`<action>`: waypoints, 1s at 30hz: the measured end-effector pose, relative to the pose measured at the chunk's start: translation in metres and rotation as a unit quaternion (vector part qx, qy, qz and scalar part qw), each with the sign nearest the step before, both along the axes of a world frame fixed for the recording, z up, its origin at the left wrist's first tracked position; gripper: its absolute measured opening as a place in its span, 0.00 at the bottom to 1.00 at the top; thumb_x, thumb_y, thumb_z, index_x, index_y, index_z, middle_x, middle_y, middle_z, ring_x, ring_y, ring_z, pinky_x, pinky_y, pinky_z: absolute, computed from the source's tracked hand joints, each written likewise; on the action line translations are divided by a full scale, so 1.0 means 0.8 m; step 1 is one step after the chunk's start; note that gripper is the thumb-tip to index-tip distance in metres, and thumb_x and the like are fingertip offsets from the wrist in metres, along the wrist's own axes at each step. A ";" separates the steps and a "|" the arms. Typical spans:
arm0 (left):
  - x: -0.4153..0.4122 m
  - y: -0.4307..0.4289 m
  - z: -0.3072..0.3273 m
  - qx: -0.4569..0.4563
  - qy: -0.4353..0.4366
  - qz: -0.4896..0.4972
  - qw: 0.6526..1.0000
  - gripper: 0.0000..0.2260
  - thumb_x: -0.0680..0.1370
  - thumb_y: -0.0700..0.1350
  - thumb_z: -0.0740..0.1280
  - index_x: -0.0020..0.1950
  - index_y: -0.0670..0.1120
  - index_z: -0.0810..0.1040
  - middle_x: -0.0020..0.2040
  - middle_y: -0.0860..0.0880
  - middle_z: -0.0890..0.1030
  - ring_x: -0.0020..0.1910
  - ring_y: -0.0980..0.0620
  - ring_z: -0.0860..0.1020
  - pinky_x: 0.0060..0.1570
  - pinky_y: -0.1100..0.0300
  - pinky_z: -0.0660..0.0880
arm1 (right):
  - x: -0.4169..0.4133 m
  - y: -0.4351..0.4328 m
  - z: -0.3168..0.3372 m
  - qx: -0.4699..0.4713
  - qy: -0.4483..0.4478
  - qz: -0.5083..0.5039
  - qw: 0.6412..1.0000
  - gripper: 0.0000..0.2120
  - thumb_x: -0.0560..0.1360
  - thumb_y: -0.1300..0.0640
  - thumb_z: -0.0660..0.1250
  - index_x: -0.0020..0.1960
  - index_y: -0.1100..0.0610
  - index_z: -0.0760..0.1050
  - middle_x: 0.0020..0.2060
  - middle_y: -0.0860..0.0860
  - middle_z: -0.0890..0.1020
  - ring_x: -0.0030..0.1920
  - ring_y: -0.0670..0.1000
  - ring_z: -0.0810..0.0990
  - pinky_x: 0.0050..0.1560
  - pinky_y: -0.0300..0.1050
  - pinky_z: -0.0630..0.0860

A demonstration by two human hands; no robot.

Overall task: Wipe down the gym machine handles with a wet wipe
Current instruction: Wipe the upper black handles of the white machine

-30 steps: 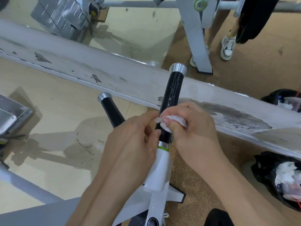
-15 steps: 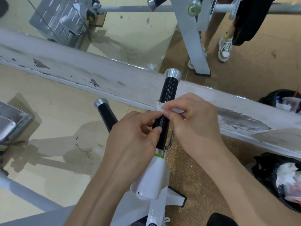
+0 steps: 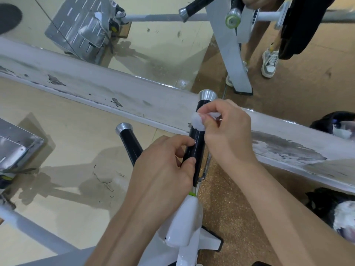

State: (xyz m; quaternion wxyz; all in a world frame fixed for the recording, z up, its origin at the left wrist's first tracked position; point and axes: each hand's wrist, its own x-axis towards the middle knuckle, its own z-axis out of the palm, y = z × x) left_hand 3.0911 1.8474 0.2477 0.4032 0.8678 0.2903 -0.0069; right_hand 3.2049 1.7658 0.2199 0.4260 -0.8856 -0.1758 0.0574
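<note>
A black machine handle [image 3: 195,148] with a silver end cap [image 3: 207,94] rises from a white arm [image 3: 183,227] at the centre. My right hand [image 3: 226,131] pinches a bunched white wet wipe [image 3: 197,120] against the handle's upper part, just below the cap. My left hand [image 3: 163,166] grips the lower part of the same handle, fingers curled around it. A second black handle [image 3: 129,144] with a silver cap stands to the left, partly hidden behind my left hand.
A worn white ledge [image 3: 96,89] runs diagonally below a mirror. A mirrored machine frame [image 3: 228,47] and a person's sneaker [image 3: 269,63] show at top right. Black bags with white rubbish [image 3: 334,210] lie at the right edge. A grey footplate [image 3: 13,148] sits left.
My right hand has slid the wipe up the handle, from near my left hand towards the silver cap. My left hand has kept its grip low on the handle.
</note>
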 end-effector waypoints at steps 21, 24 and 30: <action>0.037 0.009 -0.010 -0.023 -0.051 0.020 0.998 0.08 0.74 0.43 0.65 0.47 0.56 0.79 0.42 0.58 0.78 0.43 0.62 0.75 0.45 0.64 0.73 | 0.042 0.015 -0.010 -0.002 -0.071 0.000 0.997 0.03 0.72 0.60 0.71 0.45 0.54 0.84 0.40 0.45 0.78 0.36 0.36 0.71 0.40 0.26 0.66; 0.039 0.007 -0.012 -0.020 -0.054 0.015 0.998 0.09 0.74 0.44 0.66 0.49 0.57 0.78 0.43 0.58 0.76 0.44 0.63 0.74 0.44 0.65 0.73 | 0.052 0.012 -0.001 0.031 -0.037 -0.025 0.999 0.03 0.73 0.59 0.71 0.44 0.52 0.82 0.37 0.42 0.75 0.34 0.37 0.70 0.39 0.29 0.64; 0.041 0.012 -0.011 -0.036 -0.060 0.019 0.997 0.09 0.73 0.43 0.67 0.49 0.57 0.79 0.43 0.58 0.77 0.45 0.62 0.75 0.46 0.63 0.74 | 0.036 0.012 -0.009 0.017 -0.052 0.014 0.998 0.05 0.71 0.64 0.72 0.39 0.55 0.81 0.35 0.44 0.71 0.34 0.37 0.70 0.36 0.28 0.67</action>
